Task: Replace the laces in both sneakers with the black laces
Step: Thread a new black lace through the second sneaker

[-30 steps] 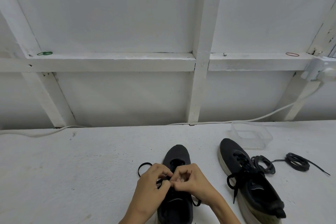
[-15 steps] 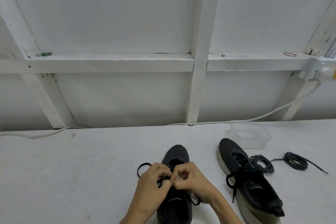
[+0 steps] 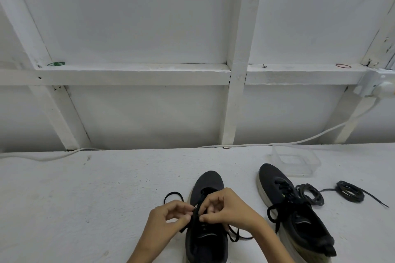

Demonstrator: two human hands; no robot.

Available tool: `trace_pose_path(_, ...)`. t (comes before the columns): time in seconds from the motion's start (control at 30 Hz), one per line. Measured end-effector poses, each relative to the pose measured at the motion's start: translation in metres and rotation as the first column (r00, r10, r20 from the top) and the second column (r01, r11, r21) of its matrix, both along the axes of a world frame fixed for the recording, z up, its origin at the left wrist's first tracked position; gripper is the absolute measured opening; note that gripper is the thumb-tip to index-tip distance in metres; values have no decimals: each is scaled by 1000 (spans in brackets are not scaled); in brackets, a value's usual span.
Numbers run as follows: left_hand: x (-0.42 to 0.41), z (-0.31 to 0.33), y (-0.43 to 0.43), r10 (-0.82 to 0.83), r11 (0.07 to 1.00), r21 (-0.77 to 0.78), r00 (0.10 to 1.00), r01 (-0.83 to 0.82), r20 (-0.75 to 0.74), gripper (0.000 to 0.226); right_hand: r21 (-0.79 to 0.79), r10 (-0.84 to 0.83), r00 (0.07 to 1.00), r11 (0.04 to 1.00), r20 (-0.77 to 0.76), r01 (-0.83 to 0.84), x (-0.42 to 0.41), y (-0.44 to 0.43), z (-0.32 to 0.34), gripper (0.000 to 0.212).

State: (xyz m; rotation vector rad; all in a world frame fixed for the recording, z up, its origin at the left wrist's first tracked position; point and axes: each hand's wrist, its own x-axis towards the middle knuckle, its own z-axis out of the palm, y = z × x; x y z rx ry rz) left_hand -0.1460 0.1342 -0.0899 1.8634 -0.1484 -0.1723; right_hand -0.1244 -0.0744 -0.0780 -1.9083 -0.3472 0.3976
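Both hands are curled in over the middle of the near sneaker [image 3: 210,179], which stands toe-away on the white surface [image 3: 85,198] directly in front of the person. The left hand [image 3: 168,218] pinches the black lace [image 3: 173,194] between thumb and fingertips at the eyelet row. The right hand [image 3: 230,209] meets it from the other side, fingers bent tight, and appears to pinch the same lace just beside it. A slack loop of that lace lies on the surface to the left of the shoe, and loose ends trail out on the right under the right wrist. The second sneaker [image 3: 299,215] lies well to the right, tipped a little on its side, with a black lace already through its eyelets. Two coiled laces [image 3: 310,195] rest just beyond it, near a clear plastic container [image 3: 297,162]. The main risk seems to be threading: the fingers hide the eyelets, so the tip could miss a hole, skip one, or go in from the wrong side and leave a twisted crossing. Nothing holds the shoe down, so a hard pull could drag it or draw the slack loop unevenly, leaving one end too short to tie. The trailing ends under the right wrist could also snag as the lace is drawn. The coiled laces are dark too, so they could be mistaken for the new ones.
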Motion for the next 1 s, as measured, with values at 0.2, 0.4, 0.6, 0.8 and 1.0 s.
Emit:
trace_pose_path(0.2,3,0,-8,17,1000,-24,999,-16,34,38,-75,24,999,997,48,-20,-3,-1,6,18)
trace_pose_path(0.4,3,2,-6,-47,999,10,997,46,54,34,-126,24,990,992,140,-7,-4,1,5,8)
trace_pose_path(0.6,5,6,-5,-159,986,70,982,152,105,27,-99,55,991,994,122,-43,-5,0,3,4)
trace_pose_path(0.8,9,6,-3,-226,970,115,967,212,120,23,-86,81,993,993,80,-74,-2,1,4,16)
trace_pose_path(1.0,9,1,-8,-221,970,142,957,195,190,28,2,107,994,994,-15,-107,2,-4,6,13)
